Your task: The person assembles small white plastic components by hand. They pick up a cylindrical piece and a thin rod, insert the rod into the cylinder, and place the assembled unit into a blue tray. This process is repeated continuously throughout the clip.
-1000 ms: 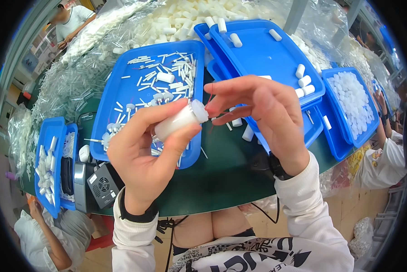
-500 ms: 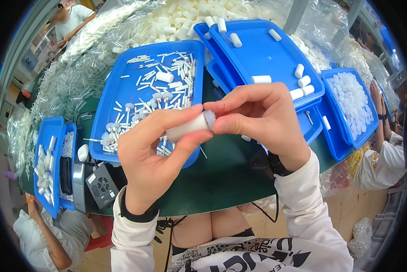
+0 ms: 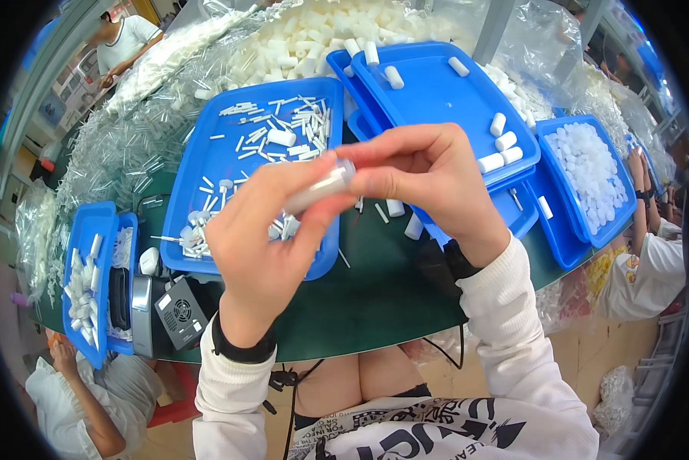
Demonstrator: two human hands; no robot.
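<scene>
A white cylinder lies tilted between the thumb and fingers of my left hand, which is closed around it. At its upper right end is a translucent piece, like a clear cap or sleeve, slightly blurred. My right hand pinches that piece between thumb and fingers; the fingertips partly hide it. Below and behind my left hand, a large blue tray holds many thin white sticks, some with round translucent discs, and one thicker white cylinder.
Stacked blue trays with several white cylinders stand at the back right. Beyond them, another blue tray holds translucent caps. Piles of clear tubes and white cylinders fill the back. A small black device sits at left. Co-workers sit around.
Both hands have moved slightly up, with the right hand also a little left, still on the same cylinder. The cylinder's translucent end now points more upward, and the view has shifted slightly.
</scene>
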